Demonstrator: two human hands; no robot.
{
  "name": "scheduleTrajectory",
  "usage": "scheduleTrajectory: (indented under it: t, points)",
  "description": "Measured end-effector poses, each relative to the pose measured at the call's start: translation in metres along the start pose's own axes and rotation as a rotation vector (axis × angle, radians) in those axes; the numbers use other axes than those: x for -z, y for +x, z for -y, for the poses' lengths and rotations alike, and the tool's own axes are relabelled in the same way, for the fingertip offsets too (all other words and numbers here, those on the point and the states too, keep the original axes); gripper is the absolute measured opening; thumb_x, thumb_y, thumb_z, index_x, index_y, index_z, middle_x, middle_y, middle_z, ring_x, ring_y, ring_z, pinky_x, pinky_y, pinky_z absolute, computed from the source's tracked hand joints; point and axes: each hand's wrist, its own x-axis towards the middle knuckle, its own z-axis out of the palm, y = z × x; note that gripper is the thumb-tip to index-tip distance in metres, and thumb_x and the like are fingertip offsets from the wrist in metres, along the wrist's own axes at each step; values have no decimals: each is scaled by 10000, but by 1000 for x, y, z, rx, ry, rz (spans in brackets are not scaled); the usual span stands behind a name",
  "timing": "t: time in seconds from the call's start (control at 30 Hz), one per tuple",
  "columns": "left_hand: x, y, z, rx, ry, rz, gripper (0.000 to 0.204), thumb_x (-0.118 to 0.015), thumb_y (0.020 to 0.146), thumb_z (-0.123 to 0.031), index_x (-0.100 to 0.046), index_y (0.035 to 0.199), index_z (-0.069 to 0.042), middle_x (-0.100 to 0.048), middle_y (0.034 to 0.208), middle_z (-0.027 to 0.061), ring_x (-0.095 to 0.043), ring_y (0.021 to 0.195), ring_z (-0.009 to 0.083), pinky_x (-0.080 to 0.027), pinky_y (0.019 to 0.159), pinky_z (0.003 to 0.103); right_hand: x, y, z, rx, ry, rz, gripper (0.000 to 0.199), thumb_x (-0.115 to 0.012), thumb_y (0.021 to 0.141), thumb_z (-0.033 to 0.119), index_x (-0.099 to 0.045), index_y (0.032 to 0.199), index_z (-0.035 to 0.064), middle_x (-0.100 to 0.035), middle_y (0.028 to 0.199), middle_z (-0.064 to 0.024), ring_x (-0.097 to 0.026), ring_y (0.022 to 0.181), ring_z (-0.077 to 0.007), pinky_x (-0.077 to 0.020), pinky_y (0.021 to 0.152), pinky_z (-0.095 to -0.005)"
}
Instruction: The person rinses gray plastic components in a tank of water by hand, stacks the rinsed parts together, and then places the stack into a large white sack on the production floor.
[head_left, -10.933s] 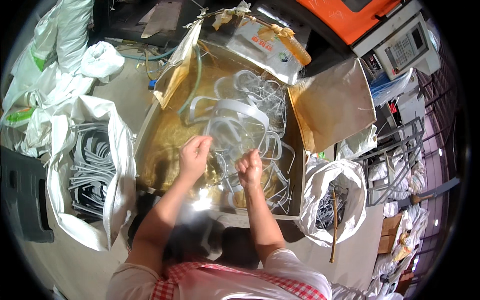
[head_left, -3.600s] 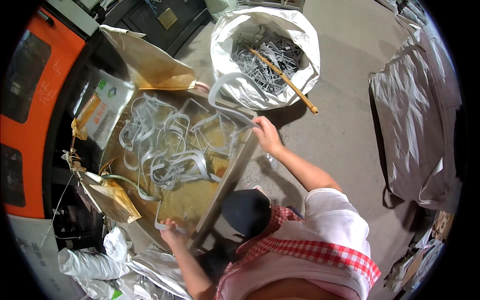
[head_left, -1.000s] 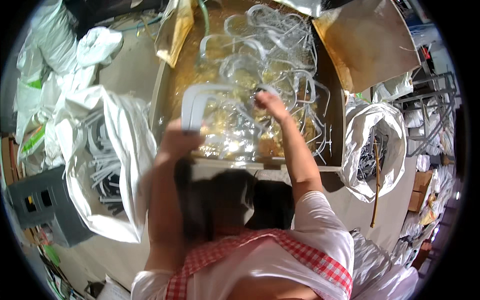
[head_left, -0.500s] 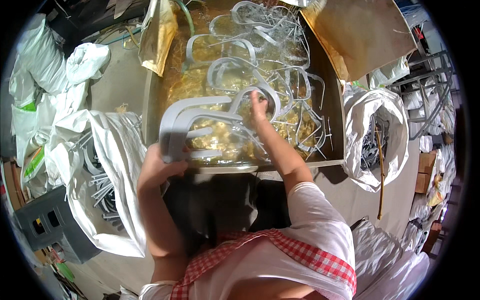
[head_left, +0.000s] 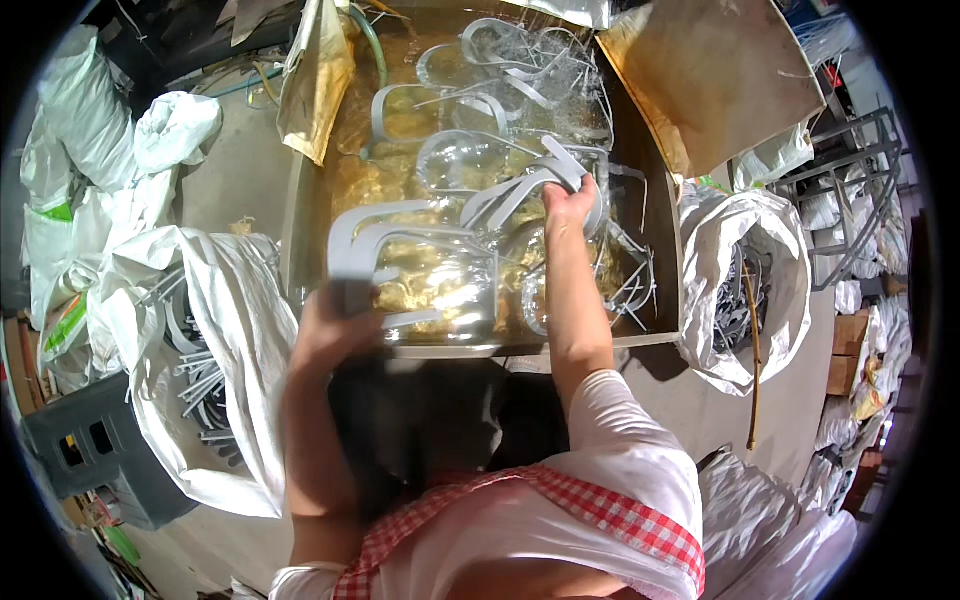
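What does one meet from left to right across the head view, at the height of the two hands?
Open white woven sack of grey curved plastic strips → left hand gripping grey U-shaped plastic frames → right hand → brown cardboard box wall → second white sack holding a wooden stick.

Grey curved strips (head_left: 400, 222), white sacks (head_left: 240, 330), red-checked apron (head_left: 600, 505).

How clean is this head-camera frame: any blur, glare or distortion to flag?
Head view: strong fisheye, the cardboard box edges bow and the corners are black; left hand is motion-blurred, right hand sharper; bright glare on the clear plastic in the box.
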Motion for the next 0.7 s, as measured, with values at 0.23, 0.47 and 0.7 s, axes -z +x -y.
scheduleTrajectory:
  t: [0.23, 0.47, 0.7]
  points:
    - [-66, 29, 20, -408, 408, -86, 235, -631, 695, -109, -574, 895, 1, -613, 721, 109, -609, 696, 183, -477, 627, 317, -24, -83, -16, -43, -379, 247, 497, -530, 839, 368, -452, 1172, 7, -497, 1161, -139, -479, 1025, -298, -377, 900, -418]
    - [-96, 33, 24, -74, 1110, 161, 254, -604, 707, -183, -581, 910, -32, -626, 832, 169, -601, 821, 336, -462, 747, 407, -1, -123, -23, -7, -1434, 613, 246, -661, 753, 146, -594, 953, 20, -572, 823, -61, -542, 801, -162, -475, 754, -337]
    - [-69, 32, 25, -117, 489, -361, 321, -631, 730, -269, -596, 893, 5, -630, 769, 176, -615, 731, 318, -470, 640, 391, -15, -117, -1, 277, -2259, 973, 172, -664, 734, 151, -636, 859, 36, -647, 781, -76, -604, 676, -146, -488, 612, -301]
